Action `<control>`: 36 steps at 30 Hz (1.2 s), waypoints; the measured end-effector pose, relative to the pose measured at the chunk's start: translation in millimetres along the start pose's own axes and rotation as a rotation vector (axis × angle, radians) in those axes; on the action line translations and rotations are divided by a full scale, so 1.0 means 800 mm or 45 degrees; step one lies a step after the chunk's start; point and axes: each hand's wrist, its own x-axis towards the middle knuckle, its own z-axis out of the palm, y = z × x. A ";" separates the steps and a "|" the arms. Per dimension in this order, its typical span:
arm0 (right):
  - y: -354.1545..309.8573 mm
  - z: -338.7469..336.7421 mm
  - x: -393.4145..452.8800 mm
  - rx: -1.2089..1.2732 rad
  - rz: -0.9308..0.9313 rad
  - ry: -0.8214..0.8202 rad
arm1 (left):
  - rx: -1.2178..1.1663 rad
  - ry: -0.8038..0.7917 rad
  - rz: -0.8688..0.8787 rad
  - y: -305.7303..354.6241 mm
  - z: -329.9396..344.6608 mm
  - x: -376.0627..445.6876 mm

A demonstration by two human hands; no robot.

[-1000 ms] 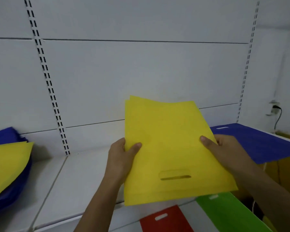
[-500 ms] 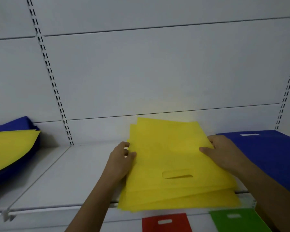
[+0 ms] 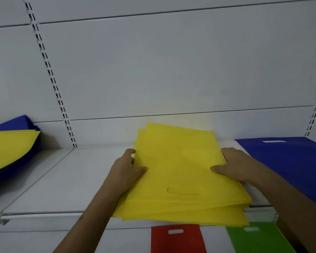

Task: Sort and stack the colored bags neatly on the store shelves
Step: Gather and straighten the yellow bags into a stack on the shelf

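The yellow bags [image 3: 181, 170] lie on the white shelf [image 3: 66, 183]. The left hand [image 3: 126, 170] pinches their left edge, and the right hand [image 3: 233, 165] pinches their right edge. Blue bags [image 3: 290, 161] lie just right of them.

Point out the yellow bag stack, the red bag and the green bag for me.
Stack of flat yellow fabric bags [image 3: 181, 172]: head view, top bag's middle, above its handle slot.
Flat red fabric bag [image 3: 177, 241]: head view, below its handle slot.
Flat green fabric bag [image 3: 255, 240]: head view, its middle.

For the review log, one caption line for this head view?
Both hands, left hand and right hand, grip a yellow bag stack on the white shelf.
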 end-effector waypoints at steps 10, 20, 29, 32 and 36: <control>0.013 -0.006 -0.008 0.124 0.059 -0.042 | 0.113 0.005 0.054 -0.003 -0.002 -0.007; -0.050 -0.007 -0.039 0.147 -0.313 0.222 | 0.037 0.330 0.217 0.002 -0.038 -0.030; -0.231 0.041 -0.070 0.387 -0.746 -0.175 | -0.001 0.521 0.108 -0.063 -0.178 -0.102; -0.295 0.067 -0.076 0.493 -0.786 -0.247 | -0.008 0.572 0.082 -0.104 -0.224 -0.128; -0.382 0.112 -0.080 0.523 -0.823 -0.276 | -0.011 0.610 0.066 -0.174 -0.289 -0.160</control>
